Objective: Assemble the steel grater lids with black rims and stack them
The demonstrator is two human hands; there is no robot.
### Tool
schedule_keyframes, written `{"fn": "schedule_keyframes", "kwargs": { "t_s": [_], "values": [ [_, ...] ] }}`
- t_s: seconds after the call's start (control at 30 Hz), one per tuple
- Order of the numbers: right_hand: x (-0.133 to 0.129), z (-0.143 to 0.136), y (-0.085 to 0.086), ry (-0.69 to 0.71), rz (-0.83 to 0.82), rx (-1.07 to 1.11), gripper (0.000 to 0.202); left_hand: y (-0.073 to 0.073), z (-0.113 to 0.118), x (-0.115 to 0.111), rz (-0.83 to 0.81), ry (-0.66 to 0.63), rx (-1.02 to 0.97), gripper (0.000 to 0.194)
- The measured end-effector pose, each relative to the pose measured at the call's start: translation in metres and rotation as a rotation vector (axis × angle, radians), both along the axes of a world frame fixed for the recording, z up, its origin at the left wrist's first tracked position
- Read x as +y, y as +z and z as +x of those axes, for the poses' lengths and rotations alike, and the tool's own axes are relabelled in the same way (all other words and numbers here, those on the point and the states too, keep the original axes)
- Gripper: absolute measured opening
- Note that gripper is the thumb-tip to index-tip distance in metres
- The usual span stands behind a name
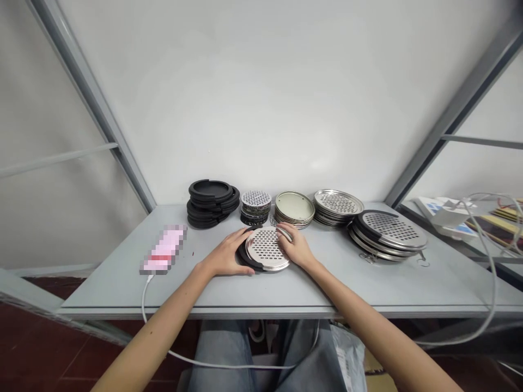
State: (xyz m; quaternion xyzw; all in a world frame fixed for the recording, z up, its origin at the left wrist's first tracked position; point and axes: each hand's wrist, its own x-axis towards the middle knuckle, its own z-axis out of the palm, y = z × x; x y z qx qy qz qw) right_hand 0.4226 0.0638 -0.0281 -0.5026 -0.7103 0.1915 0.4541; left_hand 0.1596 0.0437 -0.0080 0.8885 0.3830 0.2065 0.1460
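A round, silver perforated metal case (pixel 267 246) lies flat on the grey table (pixel 327 283) in front of me, with a black crescent-shaped rim piece (pixel 246 260) around its left side. My left hand (pixel 231 255) grips the black rim, thumb at the front and fingers behind. Across the case's right edge rests my right hand (pixel 295 246), its fingers curled over the metal. The underside of the case is hidden.
Along the wall stand stacks of black rings (pixel 210 202), small perforated discs (pixel 256 206), shallow round pans (pixel 295 208) and larger perforated discs (pixel 338 206). Rimmed cases with hooks (pixel 386 237) are piled at right. A phone (pixel 165 250) with a white cable (pixel 144 299) lies left.
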Motion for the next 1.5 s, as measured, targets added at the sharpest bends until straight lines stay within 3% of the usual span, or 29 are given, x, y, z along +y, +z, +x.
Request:
{"fn": "schedule_keyframes", "kwargs": {
  "t_s": [0.23, 0.4, 0.53, 0.97, 1.17, 1.33, 1.5],
  "values": [
    [-0.006, 0.008, 0.016, 0.297, 0.040, -0.141, 0.042, -0.002, -0.001, 0.002, -0.009, -0.003, -0.027, 0.111],
    [-0.012, 0.025, 0.021, 0.384, -0.016, -0.291, 0.083, -0.004, -0.003, 0.005, -0.005, 0.031, -0.054, 0.109],
    [-0.012, 0.024, 0.015, 0.427, -0.059, -0.306, 0.083, -0.007, -0.003, 0.007, 0.000, 0.034, -0.066, 0.109],
    [-0.016, 0.009, 0.005, 0.434, 0.004, -0.297, 0.082, -0.007, -0.002, 0.006, 0.002, 0.053, -0.063, 0.118],
    [-0.013, 0.011, 0.005, 0.401, -0.026, -0.289, 0.097, -0.004, -0.004, 0.007, 0.026, 0.036, -0.054, 0.116],
    [-0.010, 0.020, 0.010, 0.375, -0.076, -0.321, 0.106, -0.010, -0.010, 0.010, -0.026, 0.167, 0.012, 0.114],
    [-0.011, 0.021, 0.010, 0.433, -0.053, -0.368, 0.092, -0.015, -0.013, 0.010, -0.050, 0.224, 0.069, 0.107]
  ]
}}
